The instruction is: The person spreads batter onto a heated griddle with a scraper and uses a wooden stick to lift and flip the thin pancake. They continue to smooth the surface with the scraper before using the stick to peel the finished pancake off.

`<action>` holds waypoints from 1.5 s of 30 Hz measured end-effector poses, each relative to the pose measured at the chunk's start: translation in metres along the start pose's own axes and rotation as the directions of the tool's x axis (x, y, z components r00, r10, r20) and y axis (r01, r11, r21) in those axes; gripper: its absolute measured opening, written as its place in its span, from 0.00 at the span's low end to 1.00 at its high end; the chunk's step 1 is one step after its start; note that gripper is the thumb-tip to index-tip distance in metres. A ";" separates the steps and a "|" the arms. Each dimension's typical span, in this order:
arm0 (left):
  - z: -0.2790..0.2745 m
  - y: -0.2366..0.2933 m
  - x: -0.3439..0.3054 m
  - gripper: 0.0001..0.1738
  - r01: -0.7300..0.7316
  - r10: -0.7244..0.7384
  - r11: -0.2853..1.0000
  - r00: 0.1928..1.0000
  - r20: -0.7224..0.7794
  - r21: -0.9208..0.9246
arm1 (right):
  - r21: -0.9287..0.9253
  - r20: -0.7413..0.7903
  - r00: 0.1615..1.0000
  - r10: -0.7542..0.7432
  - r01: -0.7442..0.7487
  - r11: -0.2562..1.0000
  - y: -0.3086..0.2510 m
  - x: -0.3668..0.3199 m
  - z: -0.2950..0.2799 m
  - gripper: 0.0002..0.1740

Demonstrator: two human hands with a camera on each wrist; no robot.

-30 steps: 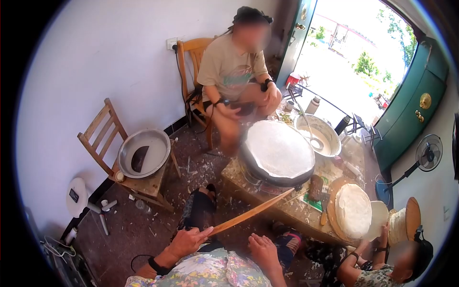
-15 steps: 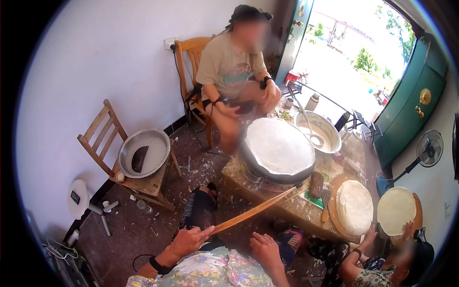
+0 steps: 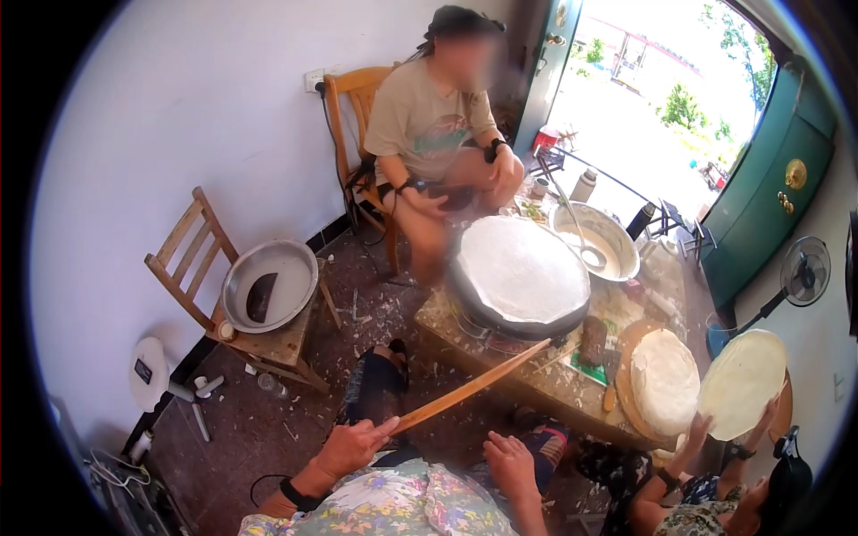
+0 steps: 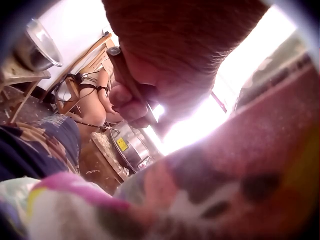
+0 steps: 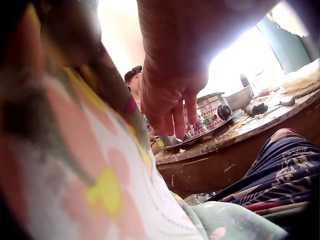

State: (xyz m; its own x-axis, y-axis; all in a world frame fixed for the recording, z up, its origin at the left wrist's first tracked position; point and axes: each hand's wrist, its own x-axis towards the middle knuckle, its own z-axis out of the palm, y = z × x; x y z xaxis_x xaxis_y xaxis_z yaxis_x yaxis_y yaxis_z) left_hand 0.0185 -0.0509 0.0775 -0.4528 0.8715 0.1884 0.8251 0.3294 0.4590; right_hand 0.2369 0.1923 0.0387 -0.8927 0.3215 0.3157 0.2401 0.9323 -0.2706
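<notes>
My left hand [image 3: 350, 449] grips one end of a long, curved wooden strip [image 3: 469, 389], whose far tip reaches the near edge of the round griddle [image 3: 500, 323]. A thin white sheet [image 3: 523, 268] covers the griddle's top. In the left wrist view my left hand [image 4: 150, 75] has its fingers curled round the strip's end [image 4: 125, 72]. Holding nothing, my right hand [image 3: 511, 466] hangs near my lap with loosely bent fingers. The right wrist view shows the same right hand [image 5: 172, 95] with fingers pointing down, the griddle's control panel [image 5: 210, 119] beyond it.
A batter basin [image 3: 617, 239] with a ladle stands behind the griddle. A stack of round sheets [image 3: 666, 384] lies on the table's right. One person [image 3: 438, 134] sits opposite; another, lower right, holds a round sheet [image 3: 744, 384]. A metal basin [image 3: 234, 313] rests on a chair at left.
The person at lower right has raised a round sheet and brought it leftward, tilted, in both hands. The strip's tip has dipped slightly; my left hand keeps its grip. My right hand has shifted slightly right.
</notes>
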 end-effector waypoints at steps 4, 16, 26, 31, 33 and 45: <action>0.000 0.000 0.001 0.26 0.008 -0.008 1.000 1.000 0.001 0.009 | 0.006 0.003 1.000 0.021 -0.021 1.000 0.001 -0.001 0.000 0.08; -0.001 0.001 0.003 0.24 0.011 -0.011 1.000 1.000 -0.016 -0.008 | 0.035 0.053 0.998 0.024 -0.026 0.999 0.000 -0.001 0.002 0.10; -0.002 0.002 0.005 0.25 0.022 -0.022 1.000 1.000 0.001 -0.005 | 0.057 0.074 0.997 0.023 -0.028 0.998 -0.001 0.001 0.003 0.09; -0.002 0.002 0.005 0.25 0.023 -0.023 1.000 1.000 0.005 -0.001 | 0.059 0.072 0.997 0.022 -0.026 0.998 -0.001 0.002 0.004 0.08; 0.000 0.001 0.004 0.25 0.021 -0.021 1.000 1.000 0.001 -0.005 | 0.061 0.075 0.997 0.009 -0.014 0.998 0.001 0.001 0.007 0.08; 0.008 -0.003 0.008 0.27 0.082 -0.090 0.979 0.995 -0.034 -0.188 | 0.053 0.078 0.997 0.004 -0.008 0.999 0.003 -0.007 0.015 0.06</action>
State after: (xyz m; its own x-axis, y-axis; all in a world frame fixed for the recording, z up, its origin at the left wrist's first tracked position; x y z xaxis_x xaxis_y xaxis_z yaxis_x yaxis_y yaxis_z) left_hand 0.0154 -0.0418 0.0705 -0.5363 0.8255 0.1758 0.7069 0.3256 0.6279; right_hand 0.2376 0.1902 0.0218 -0.9188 0.3116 0.2422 0.2270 0.9194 -0.3213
